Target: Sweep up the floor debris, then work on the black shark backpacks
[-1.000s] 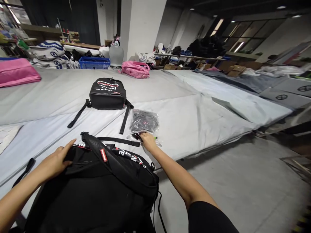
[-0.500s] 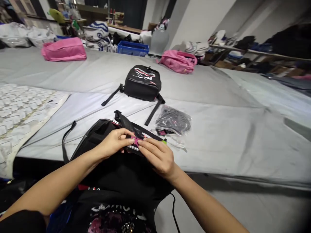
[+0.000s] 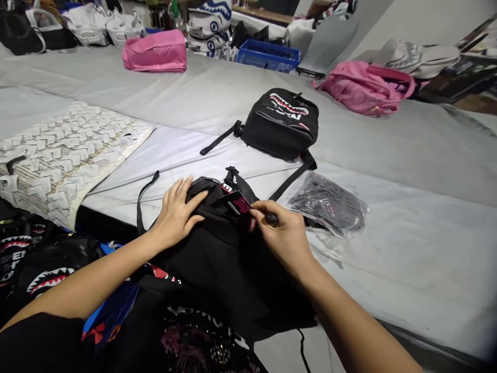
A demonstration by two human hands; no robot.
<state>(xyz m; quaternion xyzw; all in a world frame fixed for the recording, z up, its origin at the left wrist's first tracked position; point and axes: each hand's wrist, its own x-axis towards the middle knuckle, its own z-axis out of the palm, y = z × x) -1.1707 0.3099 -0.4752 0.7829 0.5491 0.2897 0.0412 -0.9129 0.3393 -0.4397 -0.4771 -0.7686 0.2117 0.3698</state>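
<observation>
A black backpack (image 3: 229, 259) lies in front of me at the edge of the grey padded table (image 3: 407, 228). My left hand (image 3: 176, 212) rests flat on its top, fingers spread. My right hand (image 3: 285, 235) is closed in a pinch on a small dark tag fastener (image 3: 271, 219) beside a black and pink hang tag (image 3: 236, 203) at the backpack's top. A clear plastic bag of dark tags (image 3: 330, 204) lies just right of my right hand.
A second black backpack with a shark-mouth print (image 3: 281, 124) lies further back with its straps spread. Pink bags (image 3: 155, 50) (image 3: 365, 85) and a blue crate (image 3: 267, 54) sit at the far side. A white woven sheet (image 3: 66, 155) covers the left. Shark-print bags (image 3: 34, 269) lie low left.
My view has swung left and down. My left hand moved from the tag to lie flat on the backpack. My right hand took the tag from the bag and now pinches it at the backpack's top.
</observation>
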